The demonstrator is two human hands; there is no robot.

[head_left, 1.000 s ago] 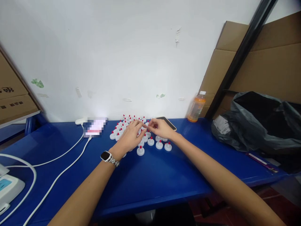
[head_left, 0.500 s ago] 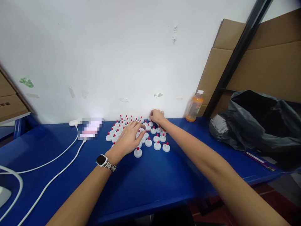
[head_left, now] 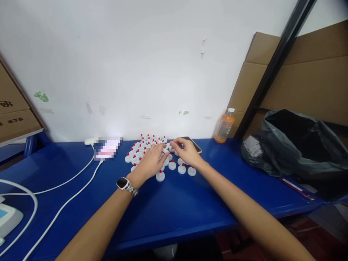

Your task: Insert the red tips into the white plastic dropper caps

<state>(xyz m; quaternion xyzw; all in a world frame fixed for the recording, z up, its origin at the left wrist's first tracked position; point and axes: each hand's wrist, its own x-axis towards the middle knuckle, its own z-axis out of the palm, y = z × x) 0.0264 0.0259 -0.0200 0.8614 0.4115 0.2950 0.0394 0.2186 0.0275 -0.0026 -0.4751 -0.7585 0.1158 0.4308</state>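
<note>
A white cap point(head_left: 165, 150) is held tilted among the red-tipped caps point(head_left: 160, 176), gripped by the thumb and fingers of the left hand point(head_left: 150, 160); the fingertips of the right hand point(head_left: 188, 152) are bunched at its narrow end (whether anything is pinched there cannot be told); the base is best gripped firmly, with any force applied straight along its axis; neighbours standing on the blue table point(head_left: 174, 210) might be toppled by a low wrist.
</note>
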